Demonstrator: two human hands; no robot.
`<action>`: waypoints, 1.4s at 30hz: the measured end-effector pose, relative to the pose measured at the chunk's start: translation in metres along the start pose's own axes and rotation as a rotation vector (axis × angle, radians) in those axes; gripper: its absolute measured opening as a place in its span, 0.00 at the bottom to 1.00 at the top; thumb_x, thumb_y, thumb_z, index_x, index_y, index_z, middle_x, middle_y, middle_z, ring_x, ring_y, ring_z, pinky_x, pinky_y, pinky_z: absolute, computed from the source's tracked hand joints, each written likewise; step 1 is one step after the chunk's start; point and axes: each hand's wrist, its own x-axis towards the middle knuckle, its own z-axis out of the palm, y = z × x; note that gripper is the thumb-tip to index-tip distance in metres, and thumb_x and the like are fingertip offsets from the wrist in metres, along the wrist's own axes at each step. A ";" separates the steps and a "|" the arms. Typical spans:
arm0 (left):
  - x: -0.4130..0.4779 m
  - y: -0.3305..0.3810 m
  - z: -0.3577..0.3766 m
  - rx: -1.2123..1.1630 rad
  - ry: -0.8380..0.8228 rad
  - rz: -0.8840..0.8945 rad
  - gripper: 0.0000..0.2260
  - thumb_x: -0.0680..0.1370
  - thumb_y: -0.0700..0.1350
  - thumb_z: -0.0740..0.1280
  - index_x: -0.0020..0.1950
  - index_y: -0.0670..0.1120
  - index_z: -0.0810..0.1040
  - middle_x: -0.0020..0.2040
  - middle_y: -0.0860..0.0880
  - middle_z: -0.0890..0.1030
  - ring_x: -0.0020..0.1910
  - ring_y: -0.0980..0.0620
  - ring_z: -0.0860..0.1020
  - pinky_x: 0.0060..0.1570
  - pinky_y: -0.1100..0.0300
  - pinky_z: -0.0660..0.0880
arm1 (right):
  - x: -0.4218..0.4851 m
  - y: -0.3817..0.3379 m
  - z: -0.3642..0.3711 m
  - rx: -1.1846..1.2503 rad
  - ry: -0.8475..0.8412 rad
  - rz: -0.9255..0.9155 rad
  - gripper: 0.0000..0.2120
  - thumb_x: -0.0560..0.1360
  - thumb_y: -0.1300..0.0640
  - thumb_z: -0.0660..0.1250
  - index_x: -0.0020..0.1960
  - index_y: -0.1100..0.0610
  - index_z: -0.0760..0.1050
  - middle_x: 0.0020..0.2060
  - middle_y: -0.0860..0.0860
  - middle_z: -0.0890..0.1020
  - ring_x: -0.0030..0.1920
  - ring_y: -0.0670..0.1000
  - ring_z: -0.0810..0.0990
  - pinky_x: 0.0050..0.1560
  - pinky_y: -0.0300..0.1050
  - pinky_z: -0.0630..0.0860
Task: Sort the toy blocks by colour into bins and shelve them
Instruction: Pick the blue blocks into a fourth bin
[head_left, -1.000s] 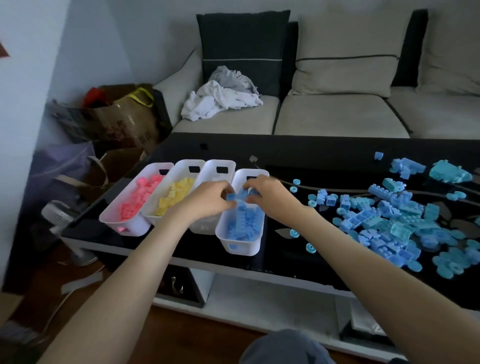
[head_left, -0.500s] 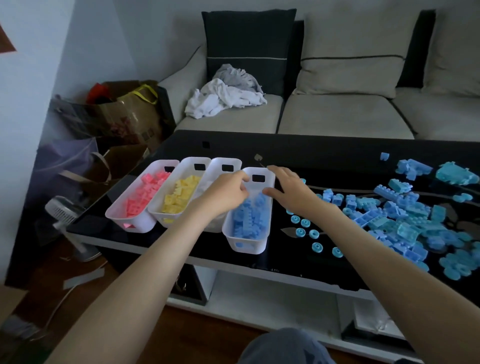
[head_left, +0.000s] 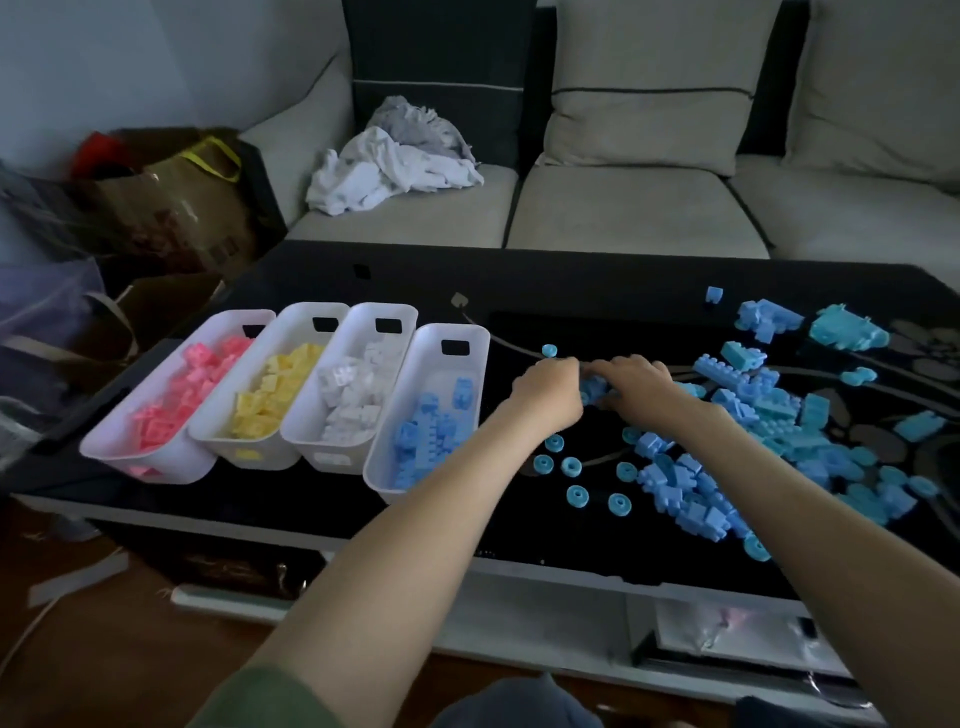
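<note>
Gripping clump of blue blocks (head_left: 594, 391) between left hand (head_left: 550, 392) and right hand (head_left: 634, 382), fingers curled onto it | sited 3 o'clock of blue bin (head_left: 453, 332), 9 o'clock edge of loose pile (head_left: 763, 410) | risk: may shed pieces mid-carry if squeezed unevenly.

A pale beige sofa (head_left: 623, 208) fills the back of the room, with a dark cushion (head_left: 441, 47) and a beige cushion (head_left: 649, 78) against its backrest; crumpled white and grey cloths (head_left: 395, 161) lie on its left seat; before it stands a low, glossy black table (head_left: 363, 270) with a white lower shelf (head_left: 545, 613); at the left — brown paper bags (head_left: 182, 208) near a pale wall (head_left: 156, 52); the floor (head_left: 130, 649) is dark wood; the light is dim.
</note>
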 end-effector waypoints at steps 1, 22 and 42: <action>0.005 0.002 0.005 -0.008 0.017 -0.052 0.17 0.78 0.43 0.64 0.66 0.44 0.69 0.62 0.43 0.73 0.60 0.43 0.73 0.56 0.50 0.70 | 0.001 0.001 0.000 0.033 0.004 -0.015 0.22 0.78 0.55 0.62 0.70 0.48 0.63 0.62 0.53 0.72 0.65 0.55 0.67 0.64 0.51 0.62; -0.033 0.008 -0.018 -0.061 0.355 -0.020 0.08 0.79 0.48 0.61 0.57 0.52 0.75 0.53 0.52 0.75 0.54 0.50 0.73 0.49 0.54 0.56 | -0.009 -0.009 -0.003 0.306 0.146 -0.005 0.08 0.75 0.61 0.63 0.54 0.53 0.70 0.43 0.50 0.77 0.50 0.55 0.77 0.53 0.50 0.73; -0.122 -0.078 -0.056 0.081 0.264 -0.358 0.19 0.80 0.46 0.59 0.72 0.52 0.63 0.66 0.48 0.72 0.66 0.45 0.68 0.65 0.47 0.60 | -0.034 -0.135 -0.019 0.602 0.078 -0.280 0.31 0.77 0.58 0.64 0.75 0.49 0.54 0.67 0.54 0.71 0.65 0.52 0.72 0.60 0.42 0.69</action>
